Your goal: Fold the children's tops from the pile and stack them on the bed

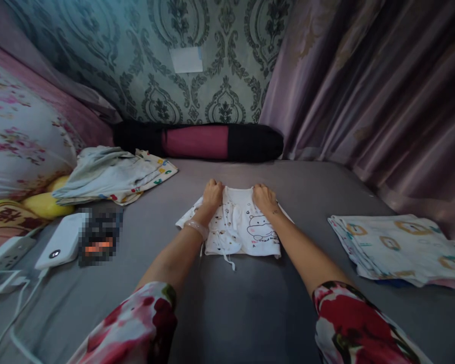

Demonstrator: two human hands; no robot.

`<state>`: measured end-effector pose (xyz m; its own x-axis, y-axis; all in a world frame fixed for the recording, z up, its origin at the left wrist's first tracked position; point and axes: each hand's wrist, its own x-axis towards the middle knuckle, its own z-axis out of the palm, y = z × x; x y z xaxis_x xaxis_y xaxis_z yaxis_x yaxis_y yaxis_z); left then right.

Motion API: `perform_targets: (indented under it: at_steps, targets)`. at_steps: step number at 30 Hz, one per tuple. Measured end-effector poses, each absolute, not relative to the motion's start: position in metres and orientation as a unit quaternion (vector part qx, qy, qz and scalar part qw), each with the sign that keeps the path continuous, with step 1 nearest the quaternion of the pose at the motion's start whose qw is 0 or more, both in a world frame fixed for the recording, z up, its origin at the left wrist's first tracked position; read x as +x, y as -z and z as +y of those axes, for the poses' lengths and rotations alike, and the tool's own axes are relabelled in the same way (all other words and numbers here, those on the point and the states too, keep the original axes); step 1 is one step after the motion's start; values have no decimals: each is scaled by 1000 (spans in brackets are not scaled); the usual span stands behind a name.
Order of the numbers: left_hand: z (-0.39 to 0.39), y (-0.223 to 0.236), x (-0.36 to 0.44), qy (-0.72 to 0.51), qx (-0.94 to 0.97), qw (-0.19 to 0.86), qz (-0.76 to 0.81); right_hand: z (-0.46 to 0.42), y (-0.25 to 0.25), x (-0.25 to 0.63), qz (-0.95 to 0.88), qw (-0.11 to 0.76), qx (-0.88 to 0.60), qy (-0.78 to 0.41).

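Observation:
A small white baby shirt (263, 245) lies spread on the grey bed sheet, its neckline at the far side. It has a cartoon animal drawing on the right half, small prints on the left half and a tie string hanging at the near hem. My left hand (213, 194) is closed on the shirt's left shoulder, with a clear bracelet at the wrist. On the right shoulder, my right hand (264, 197) is closed in the same way. The fingertips of both hands are curled under and partly hidden.
Folded printed cloths (398, 247) lie at the right, and a loose pile of clothes (114, 174) at the left. Nearer on the left are a white power bank (62, 240), a blurred-out dark object (99, 236) and a power strip (9, 255) with cables. A black-and-pink bolster (195, 141) lies along the wall.

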<state>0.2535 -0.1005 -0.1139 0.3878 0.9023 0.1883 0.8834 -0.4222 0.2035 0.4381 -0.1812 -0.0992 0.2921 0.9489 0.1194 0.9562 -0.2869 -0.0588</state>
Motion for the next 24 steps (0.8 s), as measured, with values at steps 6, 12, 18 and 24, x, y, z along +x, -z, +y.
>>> perform_targets:
  at_steps: [6, 12, 18, 24]
  targets:
    - [-71, 121, 259, -117, 844, -17, 524, -153, 104, 442, -595, 66, -800, 31]
    - [-46, 124, 265, -125, 857, -56, 497, -131, 105, 446, -602, 58, -795, 42]
    - [-37, 122, 269, -137, 856, -25, 497, -120, 108, 450, -607, 66, -790, 55]
    - [-37, 124, 273, -111, 855, -7, 507, -118, 113, 451, -599, 84, -795, 35]
